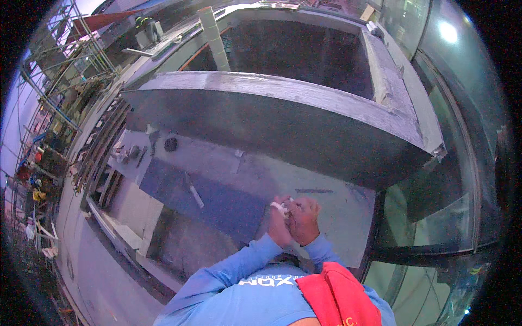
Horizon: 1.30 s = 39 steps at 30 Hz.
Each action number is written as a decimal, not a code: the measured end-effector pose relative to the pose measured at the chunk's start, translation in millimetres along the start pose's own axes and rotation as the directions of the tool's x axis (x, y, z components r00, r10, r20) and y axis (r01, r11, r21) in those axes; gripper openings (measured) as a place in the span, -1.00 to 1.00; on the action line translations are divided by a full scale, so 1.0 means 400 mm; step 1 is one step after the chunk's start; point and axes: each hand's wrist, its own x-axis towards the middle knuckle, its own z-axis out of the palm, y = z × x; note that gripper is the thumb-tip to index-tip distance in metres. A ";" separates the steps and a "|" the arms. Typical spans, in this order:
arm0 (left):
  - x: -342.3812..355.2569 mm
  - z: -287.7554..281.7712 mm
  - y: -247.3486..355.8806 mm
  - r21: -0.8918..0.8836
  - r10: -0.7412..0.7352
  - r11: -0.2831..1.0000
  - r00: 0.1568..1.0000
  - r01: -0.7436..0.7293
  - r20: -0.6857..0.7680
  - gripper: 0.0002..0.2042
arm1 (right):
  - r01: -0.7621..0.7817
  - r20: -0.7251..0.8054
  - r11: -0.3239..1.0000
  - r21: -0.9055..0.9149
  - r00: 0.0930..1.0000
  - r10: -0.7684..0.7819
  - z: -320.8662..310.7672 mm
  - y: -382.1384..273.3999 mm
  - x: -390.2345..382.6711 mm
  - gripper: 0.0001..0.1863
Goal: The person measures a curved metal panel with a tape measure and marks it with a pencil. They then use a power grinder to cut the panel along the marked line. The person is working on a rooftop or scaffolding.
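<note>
In front of my chest, my left hand (279, 231) and my right hand (305, 218) are closed and pressed together. A small curved white strip (278, 207) shows at the fingers of my left hand. Its kind is too blurred to tell. The right fingers are bent inward against the left ones, and whatever lies between them is hidden. Below my hands is the pale floor (340, 217), with a thin dark bar (314, 190) just beyond the right hand. A blue-grey sheet (217, 209) lies to the left, bearing a narrow pale strip (193, 190).
A dark-faced low wall (261, 133) with a pale top crosses ahead, bounding a deep recess. An upright pale pipe (213, 41) stands at its far left. Glass panels (435, 217) rise on the right. Scaffolding (65, 60) and another person (147, 28) are far left.
</note>
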 end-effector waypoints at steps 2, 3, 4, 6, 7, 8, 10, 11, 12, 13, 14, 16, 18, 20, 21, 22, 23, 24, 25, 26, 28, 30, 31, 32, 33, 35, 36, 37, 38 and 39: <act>0.005 -0.035 0.020 0.679 0.279 0.662 0.945 -0.317 0.170 -0.62 | -0.108 0.125 0.994 -0.027 0.986 0.111 0.024 -0.005 -0.015 -0.69; 0.009 -0.052 0.024 0.802 0.302 0.494 0.931 -0.335 0.204 -0.65 | -0.141 0.191 0.990 -0.002 0.972 0.139 0.030 -0.009 -0.018 -0.66; 0.015 -0.070 0.032 0.850 0.271 0.456 0.951 -0.264 0.151 -0.67 | -0.172 0.251 0.985 0.004 0.954 0.166 0.028 -0.015 -0.021 -0.64; 0.029 -0.099 0.047 0.664 0.018 0.744 0.992 0.070 -0.125 -0.65 | -0.166 0.296 0.954 0.249 0.951 0.088 0.005 -0.032 -0.025 -0.58; 0.040 -0.111 0.068 0.717 0.114 0.697 0.990 -0.019 -0.084 -0.65 | -0.122 0.258 0.872 0.473 0.966 -0.005 -0.019 -0.044 -0.031 -0.55; 0.048 -0.122 0.093 0.714 0.175 0.689 0.985 -0.123 0.000 -0.65 | -0.052 0.191 0.739 0.671 0.976 -0.104 -0.045 -0.055 -0.035 -0.51; 0.065 -0.127 0.123 0.758 0.299 0.605 0.952 -0.244 0.068 -0.64 | -0.181 0.178 0.608 0.773 0.982 0.067 -0.088 -0.075 -0.033 -0.46; 0.077 -0.122 0.135 0.809 0.361 0.529 0.931 -0.255 0.058 -0.63 | -0.162 0.114 0.504 0.848 0.986 0.125 -0.098 -0.086 -0.027 -0.43; 0.075 -0.115 0.136 0.844 0.457 0.408 0.878 -0.348 0.141 -0.64 | -0.148 0.098 0.710 0.688 0.989 0.111 -0.099 -0.095 -0.014 -0.44; 0.075 -0.107 0.140 0.860 0.427 0.225 0.839 -0.459 0.336 -0.64 | -0.060 0.023 0.853 0.519 0.998 0.056 -0.085 -0.100 0.006 -0.45; 0.069 -0.094 0.132 0.772 0.358 -0.002 0.720 -0.636 0.594 -0.66 | -0.003 0.023 0.963 0.270 1.000 -0.003 -0.070 -0.103 0.024 -0.46; 0.048 -0.075 0.127 0.720 0.195 0.121 0.728 -0.683 0.657 -0.65 | 0.075 0.018 0.938 0.338 0.996 -0.086 -0.020 -0.095 0.071 -0.47; 0.020 -0.063 0.136 0.682 -0.022 0.636 0.874 -0.362 0.485 -0.62 | 0.064 0.032 0.931 0.360 0.996 -0.081 0.015 -0.081 0.087 -0.46; -0.003 -0.058 0.156 0.160 -0.176 0.981 0.837 0.107 0.519 -0.62 | 0.026 -0.062 0.905 0.425 0.998 0.001 0.036 -0.073 0.079 -0.43; -0.014 -0.056 0.159 -0.174 -0.148 0.934 0.781 0.313 0.607 -0.63 | -0.090 -0.022 0.873 0.480 0.993 0.115 0.045 -0.077 0.070 -0.44; -0.020 -0.055 0.162 -0.065 -0.164 0.969 0.821 0.237 0.546 -0.64 | -0.159 -0.050 0.810 0.564 0.973 0.226 0.052 -0.083 0.058 -0.46; -0.023 -0.053 0.159 0.023 -0.140 0.989 0.854 0.149 0.500 -0.65 | -0.176 -0.077 0.753 0.634 0.955 0.288 0.058 -0.091 0.052 -0.48; -0.024 -0.050 0.154 0.169 -0.106 0.985 0.893 0.034 0.437 -0.65 | -0.159 -0.141 0.797 0.583 0.946 0.291 0.063 -0.100 0.048 -0.51; -0.021 -0.047 0.146 0.233 -0.122 0.972 0.935 0.044 0.332 -0.65 | -0.104 -0.207 0.852 0.512 0.948 0.241 0.068 -0.108 0.050 -0.55; -0.021 -0.043 0.134 0.343 -0.116 0.938 0.974 0.043 0.193 -0.65 | -0.100 -0.251 0.884 0.456 0.939 0.236 0.070 -0.116 0.057 -0.57; -0.023 -0.040 0.119 0.491 0.000 0.871 0.998 -0.029 0.058 -0.63 | -0.138 -0.215 0.829 0.541 0.931 0.295 0.066 -0.130 0.072 -0.62; -0.029 -0.038 0.115 0.576 0.161 0.797 0.983 -0.181 0.086 -0.59 | -0.179 -0.204 0.768 0.615 0.905 0.374 0.045 -0.135 0.087 -0.64; -0.033 -0.039 0.119 0.660 0.214 0.720 0.973 -0.214 0.082 -0.56 | -0.176 -0.224 0.747 0.641 0.888 0.402 0.026 -0.131 0.094 -0.64; -0.037 -0.038 0.127 0.737 0.262 0.632 0.961 -0.239 0.087 -0.52 | -0.173 -0.245 0.724 0.667 0.867 0.433 0.008 -0.130 0.095 -0.65; -0.039 -0.035 0.133 0.814 0.325 0.542 0.945 -0.207 0.024 -0.48 | -0.212 -0.171 0.645 0.734 0.862 0.478 -0.009 -0.129 0.093 -0.65; -0.034 -0.024 0.142 0.420 0.023 0.907 0.999 -0.032 0.026 -0.44 | -0.240 -0.065 0.458 0.856 0.829 0.556 -0.026 -0.134 0.085 -0.65; -0.029 -0.016 0.144 0.211 -0.116 0.972 0.993 0.108 0.024 -0.41 | -0.277 -0.006 0.507 0.817 0.873 0.487 -0.025 -0.137 0.080 -0.64; -0.024 -0.008 0.142 0.156 -0.132 0.981 0.984 0.112 0.123 -0.41 | -0.269 0.006 0.554 0.788 0.903 0.430 -0.014 -0.145 0.076 -0.62; -0.015 0.001 0.136 0.137 -0.138 0.984 0.968 0.111 0.210 -0.40 | -0.248 0.034 0.609 0.754 0.940 0.340 0.003 -0.150 0.072 -0.60; -0.009 0.007 0.130 0.114 -0.145 0.987 0.944 0.116 0.295 -0.39 | -0.148 -0.094 0.742 0.654 0.957 0.273 0.020 -0.148 0.071 -0.58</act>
